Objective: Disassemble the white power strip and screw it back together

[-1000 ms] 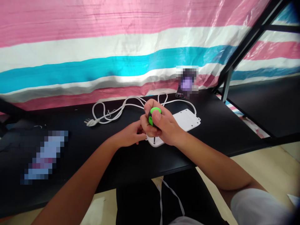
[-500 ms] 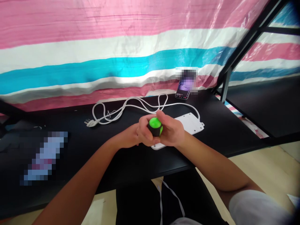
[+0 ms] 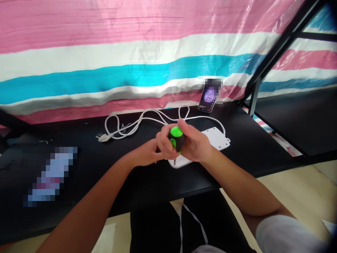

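A screwdriver [image 3: 176, 135] with a green and black handle is gripped in my right hand [image 3: 193, 142], its handle end tilted up toward me. Below the handle, the thin shaft reaches down to a corner hole of a white power strip [image 3: 217, 137]. The strip lies with its screw-holed underside up, and its middle is covered by my right hand. My left hand [image 3: 147, 153] is closed at the near left end of the strip, with its fingertips partly hidden behind my right hand.
The strip's white cord [image 3: 147, 110] loops across the black table [image 3: 105, 175] to a plug [image 3: 104, 137]. A lit phone [image 3: 207, 98] leans at the back against a striped plastic sheet [image 3: 105, 80]. A blurred-out flat object [image 3: 52, 175] lies at left. Black frame bars [image 3: 279, 52] stand at right.
The screwdriver handle has tilted and shifted slightly right and up with my right hand. Its shaft now shows at the strip's corner. My left hand stays nearly in place.
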Demonstrator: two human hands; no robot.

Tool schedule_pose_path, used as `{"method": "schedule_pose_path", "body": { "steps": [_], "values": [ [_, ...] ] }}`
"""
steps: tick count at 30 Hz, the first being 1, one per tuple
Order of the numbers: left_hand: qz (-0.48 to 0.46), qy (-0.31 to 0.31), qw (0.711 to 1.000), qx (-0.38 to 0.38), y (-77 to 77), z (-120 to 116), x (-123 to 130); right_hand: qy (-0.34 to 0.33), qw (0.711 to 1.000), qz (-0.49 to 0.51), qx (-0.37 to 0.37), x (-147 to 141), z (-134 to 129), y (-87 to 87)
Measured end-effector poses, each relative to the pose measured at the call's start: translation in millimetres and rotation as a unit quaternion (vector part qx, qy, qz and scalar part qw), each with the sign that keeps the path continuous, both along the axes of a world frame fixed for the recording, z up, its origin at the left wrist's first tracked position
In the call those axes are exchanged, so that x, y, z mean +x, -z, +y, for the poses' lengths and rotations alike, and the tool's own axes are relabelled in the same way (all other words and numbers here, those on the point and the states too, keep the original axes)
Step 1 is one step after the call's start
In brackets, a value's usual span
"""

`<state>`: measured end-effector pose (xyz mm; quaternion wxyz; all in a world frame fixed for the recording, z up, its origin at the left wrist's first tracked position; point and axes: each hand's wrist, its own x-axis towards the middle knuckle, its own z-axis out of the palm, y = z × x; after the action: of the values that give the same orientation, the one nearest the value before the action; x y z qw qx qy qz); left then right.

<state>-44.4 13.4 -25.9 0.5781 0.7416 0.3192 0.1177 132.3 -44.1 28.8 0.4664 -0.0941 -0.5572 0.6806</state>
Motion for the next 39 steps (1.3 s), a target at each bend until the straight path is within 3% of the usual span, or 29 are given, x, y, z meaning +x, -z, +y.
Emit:
{"method": "schedule_pose_path", "body": {
  "steps": [5,12,31,39],
  "values": [
    [0.039,0.020,0.999,0.020,2.9,2,-2,0.008,0.999,0.017,-0.030,-1,-1,-2.8],
    [0.028,0.028,0.999,0.011,-0.8,1,0,0.008,0.999,0.049,0.016,2,2,3.5],
    [0.038,0.035,0.998,0.021,2.5,3,1,0.059,0.996,0.064,-0.026,5,-2,-12.4],
    [0.043,0.030,0.998,0.029,-1.6,1,1,0.109,0.992,0.062,0.011,4,-4,-3.5]
  ]
}}
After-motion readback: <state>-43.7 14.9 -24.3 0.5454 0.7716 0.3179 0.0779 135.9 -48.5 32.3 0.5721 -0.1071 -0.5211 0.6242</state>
